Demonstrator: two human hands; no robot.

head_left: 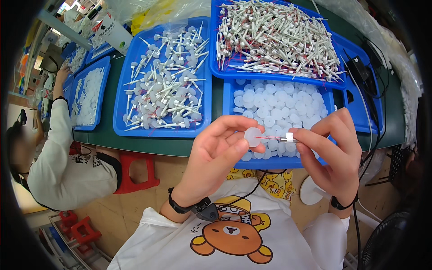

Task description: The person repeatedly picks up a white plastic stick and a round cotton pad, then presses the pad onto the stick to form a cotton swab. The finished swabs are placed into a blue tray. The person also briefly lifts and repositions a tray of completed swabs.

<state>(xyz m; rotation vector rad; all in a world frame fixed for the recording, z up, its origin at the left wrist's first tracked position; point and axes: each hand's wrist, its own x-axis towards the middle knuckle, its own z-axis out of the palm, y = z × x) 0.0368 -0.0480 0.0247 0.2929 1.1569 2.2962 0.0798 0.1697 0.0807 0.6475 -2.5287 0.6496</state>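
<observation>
Between the thumb and fingers of my left hand (213,157) is a round, translucent white plastic disc (253,136). My right hand (335,155) pinches a thin stick-like part with a white plug (289,137). Fine red wires (270,137) stretch from that part to the disc; whether they pass through it I cannot tell. Both hands are raised over a blue tray (281,163) of loose white discs (281,105).
At the far right a blue tray (344,83) holds piled white sticks with red wires. Another tray (118,108), on the left, carries sticks fitted with discs. A black adapter (360,67) and cables lie right. A co-worker (67,157) sits left beside a red stool (137,173).
</observation>
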